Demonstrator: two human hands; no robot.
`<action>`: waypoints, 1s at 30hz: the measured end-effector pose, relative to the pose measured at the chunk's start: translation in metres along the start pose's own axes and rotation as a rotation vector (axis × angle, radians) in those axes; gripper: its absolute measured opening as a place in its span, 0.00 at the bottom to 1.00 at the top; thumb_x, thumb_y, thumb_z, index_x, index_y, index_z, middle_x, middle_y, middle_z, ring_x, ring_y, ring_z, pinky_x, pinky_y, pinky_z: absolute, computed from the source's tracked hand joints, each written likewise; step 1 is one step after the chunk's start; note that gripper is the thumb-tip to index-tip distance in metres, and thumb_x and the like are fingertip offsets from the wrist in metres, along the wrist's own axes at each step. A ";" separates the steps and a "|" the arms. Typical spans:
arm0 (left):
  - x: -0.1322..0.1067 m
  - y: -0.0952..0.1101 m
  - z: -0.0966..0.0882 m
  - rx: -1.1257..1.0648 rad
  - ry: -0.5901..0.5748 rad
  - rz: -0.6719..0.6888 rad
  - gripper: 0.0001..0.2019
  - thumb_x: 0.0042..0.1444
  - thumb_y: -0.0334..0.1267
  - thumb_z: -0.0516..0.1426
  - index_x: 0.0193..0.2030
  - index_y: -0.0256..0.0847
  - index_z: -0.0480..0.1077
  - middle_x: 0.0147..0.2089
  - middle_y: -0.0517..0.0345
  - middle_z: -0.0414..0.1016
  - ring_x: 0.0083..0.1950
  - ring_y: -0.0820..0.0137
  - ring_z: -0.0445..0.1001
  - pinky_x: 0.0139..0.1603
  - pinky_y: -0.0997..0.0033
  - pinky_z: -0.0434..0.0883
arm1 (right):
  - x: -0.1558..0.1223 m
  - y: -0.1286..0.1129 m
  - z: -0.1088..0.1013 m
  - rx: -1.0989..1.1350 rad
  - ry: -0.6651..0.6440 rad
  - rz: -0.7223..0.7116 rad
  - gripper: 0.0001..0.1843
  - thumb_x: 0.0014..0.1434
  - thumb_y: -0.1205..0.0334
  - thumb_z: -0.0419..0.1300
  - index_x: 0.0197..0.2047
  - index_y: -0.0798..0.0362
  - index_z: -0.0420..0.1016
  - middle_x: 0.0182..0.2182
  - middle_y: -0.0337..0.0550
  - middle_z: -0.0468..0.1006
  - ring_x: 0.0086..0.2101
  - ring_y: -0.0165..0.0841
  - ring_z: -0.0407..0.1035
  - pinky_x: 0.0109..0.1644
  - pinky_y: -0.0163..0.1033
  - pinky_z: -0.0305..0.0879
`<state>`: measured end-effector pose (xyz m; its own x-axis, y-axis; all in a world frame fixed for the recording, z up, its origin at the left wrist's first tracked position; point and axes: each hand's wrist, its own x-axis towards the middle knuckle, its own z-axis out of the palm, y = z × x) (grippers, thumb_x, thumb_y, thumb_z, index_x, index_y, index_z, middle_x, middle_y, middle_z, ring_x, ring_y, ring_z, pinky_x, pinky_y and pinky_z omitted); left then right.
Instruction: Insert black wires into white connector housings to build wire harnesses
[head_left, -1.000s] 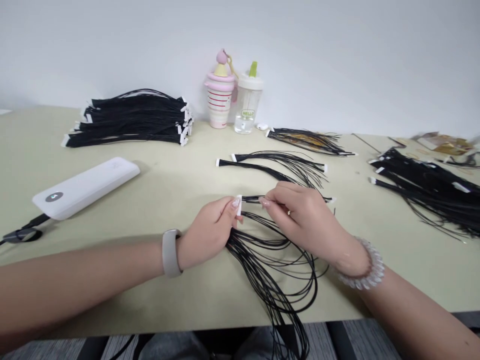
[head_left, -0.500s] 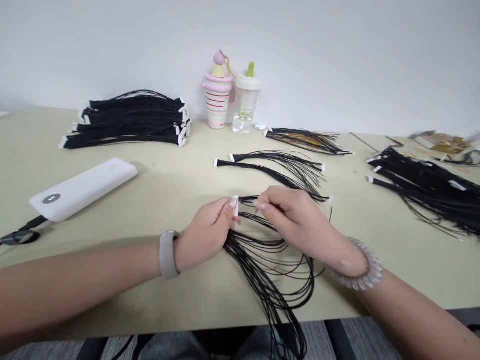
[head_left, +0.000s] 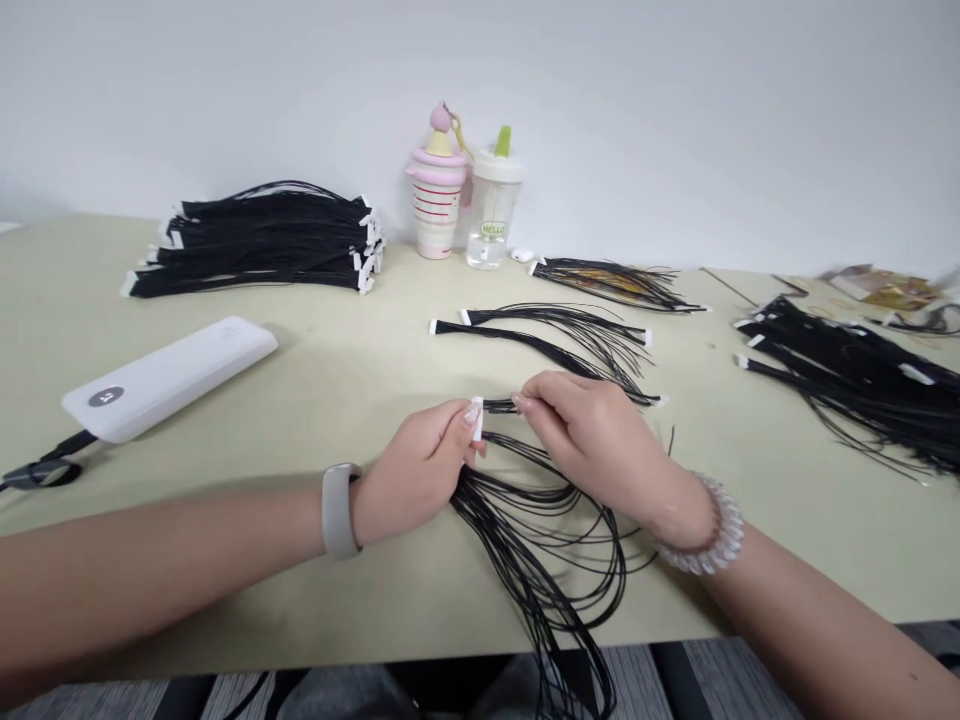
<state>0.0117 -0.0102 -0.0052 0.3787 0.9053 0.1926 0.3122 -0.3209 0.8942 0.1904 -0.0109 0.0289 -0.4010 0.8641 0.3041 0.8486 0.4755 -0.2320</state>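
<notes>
Between thumb and fingers, my left hand pinches a white connector with black wires running out of it. My right hand is closed, its thumb and fingertips pinching a few of the black wires just right of that connector. The other ends of those wires are hidden by the right hand. More wires of this harness loop below both hands and hang over the table's front edge. Two wire bundles with white connectors lie just beyond my hands.
A stack of black wire harnesses lies at the back left, with a white power bank in front. A pink striped cup and a clear bottle stand by the wall. Another bundle and a harness pile lie right.
My left hand and the connector have shifted slightly right and down in view. My right hand stays pinched on the wires, its wrist a little further left.
</notes>
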 end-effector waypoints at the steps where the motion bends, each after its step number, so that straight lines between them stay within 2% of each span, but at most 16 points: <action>1: 0.000 0.000 0.000 0.000 0.002 -0.003 0.18 0.62 0.44 0.40 0.26 0.38 0.59 0.24 0.62 0.64 0.27 0.77 0.63 0.30 0.76 0.62 | 0.000 -0.001 0.000 -0.002 0.008 0.005 0.13 0.62 0.59 0.46 0.33 0.55 0.67 0.27 0.38 0.70 0.28 0.25 0.63 0.33 0.32 0.55; 6: -0.001 0.001 0.000 -0.004 0.007 -0.005 0.18 0.62 0.43 0.40 0.25 0.38 0.59 0.24 0.62 0.64 0.26 0.77 0.63 0.30 0.76 0.62 | -0.001 -0.002 -0.004 0.214 -0.037 0.037 0.14 0.62 0.59 0.46 0.29 0.55 0.65 0.20 0.33 0.65 0.21 0.21 0.57 0.28 0.29 0.52; 9: -0.001 0.001 -0.001 -0.005 0.012 -0.010 0.18 0.62 0.44 0.40 0.26 0.38 0.59 0.24 0.62 0.64 0.26 0.77 0.63 0.29 0.76 0.61 | -0.001 0.000 -0.005 0.312 -0.105 -0.020 0.12 0.61 0.59 0.49 0.29 0.55 0.67 0.19 0.33 0.66 0.21 0.21 0.55 0.27 0.28 0.52; 12: -0.001 0.002 -0.001 -0.002 -0.011 -0.020 0.18 0.62 0.44 0.40 0.25 0.38 0.59 0.23 0.63 0.62 0.26 0.77 0.62 0.29 0.76 0.61 | -0.001 0.000 -0.003 0.316 -0.082 -0.089 0.10 0.60 0.60 0.52 0.32 0.55 0.70 0.22 0.35 0.69 0.23 0.22 0.58 0.29 0.29 0.53; 16: -0.002 0.003 -0.002 0.009 -0.035 -0.003 0.18 0.62 0.43 0.40 0.24 0.38 0.57 0.23 0.62 0.61 0.26 0.76 0.61 0.30 0.75 0.61 | -0.002 -0.003 -0.001 0.285 0.013 -0.103 0.10 0.60 0.62 0.51 0.31 0.56 0.70 0.23 0.36 0.70 0.24 0.22 0.59 0.30 0.29 0.53; 22: -0.003 0.002 -0.002 0.016 -0.094 0.038 0.17 0.62 0.42 0.40 0.25 0.38 0.58 0.24 0.62 0.62 0.26 0.76 0.60 0.30 0.75 0.61 | -0.004 -0.005 0.002 0.325 -0.004 -0.099 0.11 0.60 0.64 0.50 0.29 0.56 0.68 0.21 0.35 0.67 0.22 0.21 0.57 0.28 0.29 0.52; 30: -0.004 0.001 -0.003 0.080 -0.098 0.045 0.17 0.62 0.42 0.40 0.26 0.38 0.59 0.24 0.62 0.62 0.27 0.76 0.61 0.31 0.74 0.61 | -0.005 -0.002 0.008 0.212 -0.014 -0.200 0.11 0.61 0.62 0.49 0.30 0.55 0.68 0.25 0.37 0.71 0.26 0.23 0.62 0.32 0.29 0.54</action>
<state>0.0081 -0.0137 -0.0040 0.4760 0.8592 0.1875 0.3606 -0.3851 0.8495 0.1879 -0.0145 0.0202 -0.5589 0.7514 0.3506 0.6618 0.6590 -0.3574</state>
